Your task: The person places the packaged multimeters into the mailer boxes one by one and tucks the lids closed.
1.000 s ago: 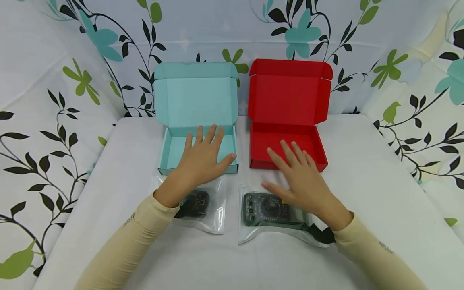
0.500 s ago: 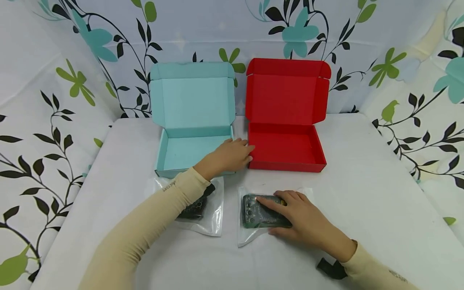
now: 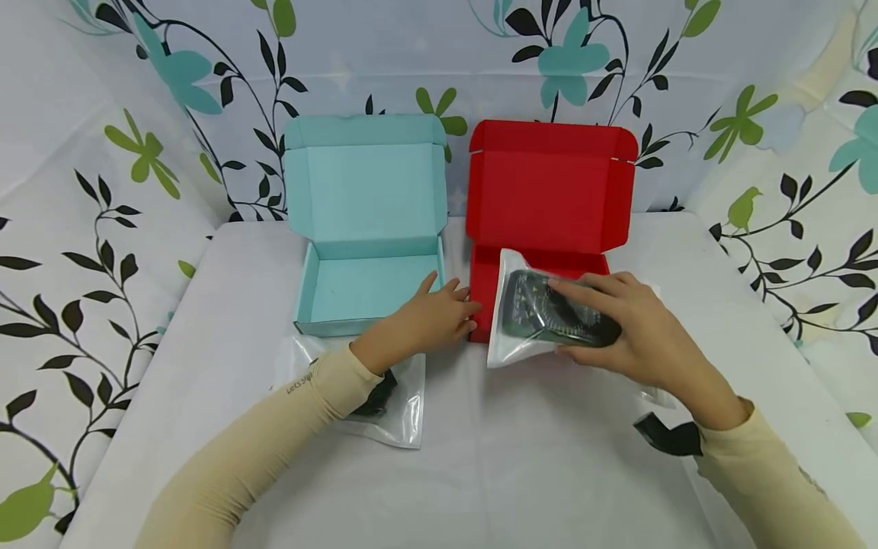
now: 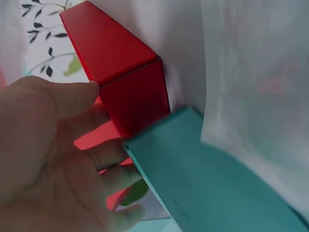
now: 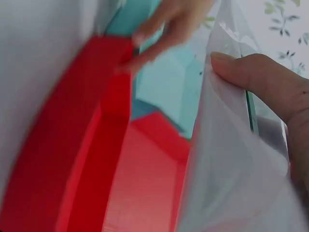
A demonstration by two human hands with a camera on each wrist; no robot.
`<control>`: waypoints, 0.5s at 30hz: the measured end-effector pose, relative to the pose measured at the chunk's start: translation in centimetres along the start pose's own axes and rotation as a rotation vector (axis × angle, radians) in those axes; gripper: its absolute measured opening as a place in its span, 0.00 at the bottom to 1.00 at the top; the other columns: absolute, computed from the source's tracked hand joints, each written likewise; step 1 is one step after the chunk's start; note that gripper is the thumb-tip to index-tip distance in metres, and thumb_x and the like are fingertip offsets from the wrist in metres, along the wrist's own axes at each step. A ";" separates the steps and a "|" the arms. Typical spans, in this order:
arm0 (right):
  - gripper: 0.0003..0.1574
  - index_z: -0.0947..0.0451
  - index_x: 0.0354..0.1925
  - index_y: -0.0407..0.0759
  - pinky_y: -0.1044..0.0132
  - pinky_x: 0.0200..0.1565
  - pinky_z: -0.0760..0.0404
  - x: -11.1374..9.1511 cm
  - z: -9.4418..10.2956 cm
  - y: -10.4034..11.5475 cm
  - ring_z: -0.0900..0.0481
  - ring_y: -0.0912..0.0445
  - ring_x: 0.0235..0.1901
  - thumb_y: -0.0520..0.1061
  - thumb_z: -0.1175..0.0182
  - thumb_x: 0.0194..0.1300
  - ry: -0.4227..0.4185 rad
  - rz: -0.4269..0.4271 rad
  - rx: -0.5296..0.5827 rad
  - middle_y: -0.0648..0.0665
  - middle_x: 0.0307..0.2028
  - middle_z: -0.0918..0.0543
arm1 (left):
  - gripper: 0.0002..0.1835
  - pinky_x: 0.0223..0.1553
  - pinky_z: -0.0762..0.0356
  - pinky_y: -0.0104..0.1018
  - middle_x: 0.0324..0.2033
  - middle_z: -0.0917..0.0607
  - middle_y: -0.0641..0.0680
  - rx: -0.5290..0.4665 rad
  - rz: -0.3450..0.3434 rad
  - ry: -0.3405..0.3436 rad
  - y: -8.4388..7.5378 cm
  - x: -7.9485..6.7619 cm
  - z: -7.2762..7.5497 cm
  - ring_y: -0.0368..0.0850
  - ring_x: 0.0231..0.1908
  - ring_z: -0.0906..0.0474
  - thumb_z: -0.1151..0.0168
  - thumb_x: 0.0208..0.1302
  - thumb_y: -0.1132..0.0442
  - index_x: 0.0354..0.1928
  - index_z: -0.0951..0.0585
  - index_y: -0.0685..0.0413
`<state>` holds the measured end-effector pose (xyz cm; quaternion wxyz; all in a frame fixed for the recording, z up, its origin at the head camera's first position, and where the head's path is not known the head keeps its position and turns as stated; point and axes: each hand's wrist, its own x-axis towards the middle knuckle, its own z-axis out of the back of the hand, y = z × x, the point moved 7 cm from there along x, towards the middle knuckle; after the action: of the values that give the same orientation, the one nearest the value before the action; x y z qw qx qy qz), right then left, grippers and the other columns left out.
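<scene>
Right grip (image 3: 638,328) around bagged device (image 3: 549,309); "Lets" lettering (image 3: 300,379) on left sleeve (image 3: 274,435).

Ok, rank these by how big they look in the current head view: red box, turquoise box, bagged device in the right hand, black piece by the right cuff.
Largest: turquoise box and red box, too alike to rank.
Next: bagged device.
Smallest: black piece.

Left box (image 3: 373,191), bag (image 3: 507,354) apparently over right box (image 3: 549,191)
</scene>
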<state>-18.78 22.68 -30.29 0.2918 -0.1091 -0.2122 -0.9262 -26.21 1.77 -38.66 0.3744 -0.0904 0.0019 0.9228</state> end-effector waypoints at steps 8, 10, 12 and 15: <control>0.56 0.26 0.74 0.55 0.43 0.43 0.14 4.7 -3.6 -4.1 0.28 0.40 0.59 0.48 0.15 0.48 0.125 -0.061 0.071 0.35 0.61 0.22 | 0.29 0.74 0.56 0.66 0.70 0.25 0.56 0.006 0.047 -0.083 -1.2 -2.6 -0.3 0.60 0.75 0.41 0.42 0.78 0.51 0.74 0.29 0.56; 0.56 0.27 0.74 0.56 0.44 0.44 0.14 5.4 -4.7 -5.1 0.28 0.39 0.60 0.49 0.15 0.48 0.159 -0.085 0.088 0.34 0.62 0.23 | 0.32 0.74 0.57 0.66 0.69 0.24 0.56 -0.008 0.061 -0.104 -1.3 -3.0 -0.1 0.61 0.75 0.41 0.41 0.78 0.51 0.75 0.31 0.60; 0.56 0.27 0.74 0.55 0.44 0.45 0.14 5.8 -5.7 -6.0 0.28 0.40 0.60 0.49 0.15 0.48 0.186 -0.100 0.099 0.35 0.62 0.23 | 0.32 0.74 0.59 0.66 0.69 0.24 0.57 -0.023 0.067 -0.116 -1.3 -3.3 0.1 0.62 0.75 0.41 0.41 0.77 0.50 0.74 0.30 0.62; 0.56 0.26 0.74 0.56 0.45 0.47 0.14 6.2 -7.4 -7.1 0.28 0.41 0.59 0.50 0.15 0.48 0.227 -0.120 0.104 0.37 0.62 0.22 | 0.30 0.74 0.61 0.67 0.71 0.26 0.58 -0.050 0.075 -0.115 -0.9 -3.6 0.6 0.64 0.75 0.42 0.41 0.77 0.50 0.72 0.27 0.60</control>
<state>-28.49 21.51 -37.16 0.2631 0.0244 -0.2317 -0.9362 -23.19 0.01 -37.40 0.3366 -0.0468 -0.0394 0.9397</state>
